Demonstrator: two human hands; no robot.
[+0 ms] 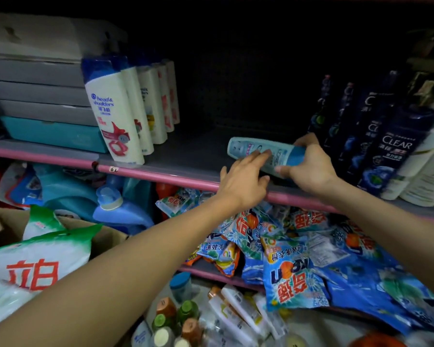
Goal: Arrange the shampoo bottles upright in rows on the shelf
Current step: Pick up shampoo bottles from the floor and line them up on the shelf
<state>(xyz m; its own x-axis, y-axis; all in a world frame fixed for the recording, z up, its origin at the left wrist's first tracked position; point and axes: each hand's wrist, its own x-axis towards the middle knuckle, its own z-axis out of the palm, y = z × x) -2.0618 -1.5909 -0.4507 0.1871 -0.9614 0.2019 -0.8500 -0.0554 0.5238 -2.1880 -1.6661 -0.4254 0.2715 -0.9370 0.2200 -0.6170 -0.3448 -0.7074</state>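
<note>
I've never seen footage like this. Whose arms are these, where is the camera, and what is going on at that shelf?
The camera sits on a person's head, looking down, so the arms are their own. The right hand grips a light blue bottle lying on its side on the pink-edged shelf; the left hand touches its middle. White shampoo bottles stand in a row to the left, dark Clear bottles to the right. Detergent bags fill the shelf below.
</note>
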